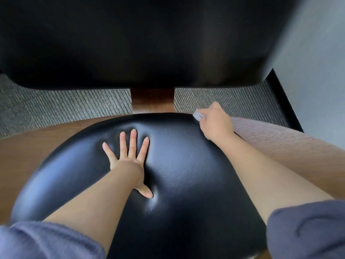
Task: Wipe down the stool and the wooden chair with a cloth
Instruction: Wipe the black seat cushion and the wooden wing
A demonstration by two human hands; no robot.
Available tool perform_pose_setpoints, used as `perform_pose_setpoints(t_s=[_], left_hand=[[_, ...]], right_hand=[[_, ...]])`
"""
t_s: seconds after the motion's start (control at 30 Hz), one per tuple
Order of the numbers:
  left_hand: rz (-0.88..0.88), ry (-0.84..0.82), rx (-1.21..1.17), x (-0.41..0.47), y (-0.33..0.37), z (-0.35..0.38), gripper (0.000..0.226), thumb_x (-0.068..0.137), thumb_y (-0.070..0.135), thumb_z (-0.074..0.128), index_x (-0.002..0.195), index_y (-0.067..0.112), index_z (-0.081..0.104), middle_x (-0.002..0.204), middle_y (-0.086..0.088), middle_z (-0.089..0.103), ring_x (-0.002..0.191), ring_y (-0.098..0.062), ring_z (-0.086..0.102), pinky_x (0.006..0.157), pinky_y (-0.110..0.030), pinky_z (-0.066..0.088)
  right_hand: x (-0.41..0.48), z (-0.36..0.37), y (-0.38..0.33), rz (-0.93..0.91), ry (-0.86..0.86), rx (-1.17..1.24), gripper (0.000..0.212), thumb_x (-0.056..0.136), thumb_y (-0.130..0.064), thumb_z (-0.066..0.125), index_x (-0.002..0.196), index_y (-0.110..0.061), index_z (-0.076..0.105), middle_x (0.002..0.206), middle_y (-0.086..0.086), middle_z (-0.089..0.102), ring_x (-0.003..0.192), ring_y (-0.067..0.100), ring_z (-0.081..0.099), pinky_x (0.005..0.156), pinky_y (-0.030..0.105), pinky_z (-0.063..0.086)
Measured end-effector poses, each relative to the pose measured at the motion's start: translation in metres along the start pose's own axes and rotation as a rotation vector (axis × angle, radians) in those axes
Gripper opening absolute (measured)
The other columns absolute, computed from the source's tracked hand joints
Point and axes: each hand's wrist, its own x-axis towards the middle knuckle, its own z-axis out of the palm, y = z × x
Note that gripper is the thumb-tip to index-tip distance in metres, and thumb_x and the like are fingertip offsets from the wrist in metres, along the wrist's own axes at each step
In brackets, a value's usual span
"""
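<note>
Sleeves, two, grey-purple, pushed up: left sleeve (pixel 46 240) and right sleeve (pixel 306 227) at the near edge of the seat cushion (pixel 177 165), forearms bare beyond them. Seat cushion: black, padded, glossy, part of the wooden chair (pixel 28 152); brown frame shows to either side of the cushion, black backrest (pixel 130 43) above its far edge on a wooden spine (pixel 152 100). Left hand (pixel 128 157): palm down on the middle of the cushion, fingers (pixel 133 144) straight and spread wide, holding nothing; the padding dimples under it, so it reads as a brace. Right hand (pixel 216 124): arm stretched to the cushion's far right edge, its fingers curled round a small pale cloth (pixel 198 115) (only a corner shows past the knuckles). Step in hand, as judged: wiping the chair's seat rim. Next move likely calls for drawing the cloth along the seam between cushion and frame under steady pressure, then lifting the left hand to reach the patch it covers. Stool: not in view. Carpet (pixel 65 107): ribbed grey, beyond the cushion's far edge.
</note>
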Motion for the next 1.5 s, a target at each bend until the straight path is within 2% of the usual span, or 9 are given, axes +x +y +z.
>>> perform_pose_setpoints(t_s=[0.2, 0.3, 0.5, 0.7, 0.93, 1.1, 1.27, 1.43, 1.5], left_hand=[[0.013, 0.024, -0.006, -0.002, 0.003, 0.0, 0.155, 0.045, 0.085, 0.068, 0.118, 0.021, -0.054, 0.126, -0.015, -0.061, 0.123, -0.045, -0.05, 0.094, -0.08, -0.013], [0.007, 0.034, -0.007, -0.003, 0.003, -0.001, 0.156, 0.046, 0.085, 0.068, 0.119, 0.021, -0.053, 0.127, -0.015, -0.06, 0.124, -0.046, -0.049, 0.095, -0.08, -0.012], [0.002, 0.07, -0.004, -0.005, 0.0, 0.002, 0.155, 0.046, 0.087, 0.066, 0.12, 0.02, -0.053, 0.127, -0.016, -0.06, 0.126, -0.046, -0.047, 0.097, -0.079, -0.011], [-0.021, 0.062, 0.004, -0.007, 0.003, -0.001, 0.156, 0.045, 0.086, 0.068, 0.12, 0.02, -0.053, 0.127, -0.015, -0.059, 0.126, -0.046, -0.046, 0.098, -0.079, -0.009], [-0.011, 0.08, 0.003, -0.008, 0.001, 0.004, 0.155, 0.046, 0.086, 0.067, 0.121, 0.02, -0.053, 0.127, -0.015, -0.059, 0.127, -0.045, -0.046, 0.098, -0.078, -0.009], [-0.01, 0.095, 0.006, -0.009, 0.002, 0.002, 0.154, 0.047, 0.086, 0.066, 0.122, 0.02, -0.051, 0.136, -0.016, -0.055, 0.128, -0.046, -0.044, 0.1, -0.078, -0.007], [0.015, 0.14, 0.017, -0.007, 0.0, 0.006, 0.155, 0.046, 0.087, 0.065, 0.126, 0.021, -0.05, 0.14, -0.017, -0.052, 0.129, -0.045, -0.043, 0.1, -0.078, -0.007], [0.098, 0.308, -0.006, -0.012, -0.008, 0.02, 0.151, 0.05, 0.087, 0.063, 0.137, 0.022, -0.042, 0.148, -0.016, -0.042, 0.137, -0.042, -0.035, 0.106, -0.073, -0.003], [0.128, 0.361, -0.015, -0.018, -0.008, 0.026, 0.145, 0.054, 0.085, 0.061, 0.144, 0.023, -0.035, 0.151, -0.014, -0.038, 0.14, -0.041, -0.03, 0.11, -0.071, 0.0]], right_hand=[[-0.002, -0.021, 0.043, 0.053, -0.067, 0.012, 0.027, 0.085, -0.015, 0.039, 0.1, -0.019, 0.061, 0.087, -0.005, 0.049, 0.074, 0.024, 0.057, 0.059, 0.032, 0.039], [-0.018, -0.031, 0.076, 0.083, -0.03, -0.019, 0.032, 0.091, -0.017, 0.043, 0.116, -0.015, 0.063, 0.096, -0.002, 0.048, 0.08, 0.024, 0.053, 0.065, 0.032, 0.04], [0.001, -0.015, 0.031, 0.064, -0.026, 0.006, 0.021, 0.09, -0.01, 0.046, 0.109, -0.011, 0.054, 0.095, 0.004, 0.052, 0.084, 0.025, 0.051, 0.069, 0.034, 0.039], [-0.02, -0.007, 0.018, -0.371, -0.056, -0.012, 0.022, 0.093, -0.006, 0.046, 0.104, -0.012, 0.064, 0.095, -0.001, 0.043, 0.078, 0.017, 0.047, 0.061, 0.031, 0.034], [-0.018, 0.005, 0.009, -0.283, 0.033, 0.09, 0.027, 0.089, -0.004, 0.046, 0.104, -0.012, 0.066, 0.095, 0.002, 0.045, 0.079, 0.017, 0.045, 0.065, 0.035, 0.04], [-0.071, -0.014, 0.047, -0.654, -0.071, -0.03, 0.032, 0.084, -0.003, 0.058, 0.108, -0.021, 0.069, 0.101, 0.005, 0.052, 0.087, 0.024, 0.052, 0.063, 0.035, 0.046], [-0.039, -0.009, 0.029, -0.219, 0.07, -0.01, 0.039, 0.093, -0.011, 0.047, 0.127, -0.022, 0.062, 0.117, 0.011, 0.052, 0.095, 0.03, 0.054, 0.072, 0.029, 0.035], [-0.091, -0.009, 0.042, -0.454, 0.005, -0.079, 0.036, 0.085, -0.004, 0.054, 0.114, -0.021, 0.067, 0.105, 0.01, 0.052, 0.091, 0.031, 0.052, 0.064, 0.038, 0.048], [-0.087, -0.018, 0.056, -0.267, 0.064, -0.067, 0.031, 0.087, -0.006, 0.051, 0.111, -0.019, 0.066, 0.109, 0.012, 0.052, 0.09, 0.034, 0.055, 0.066, 0.039, 0.048]])
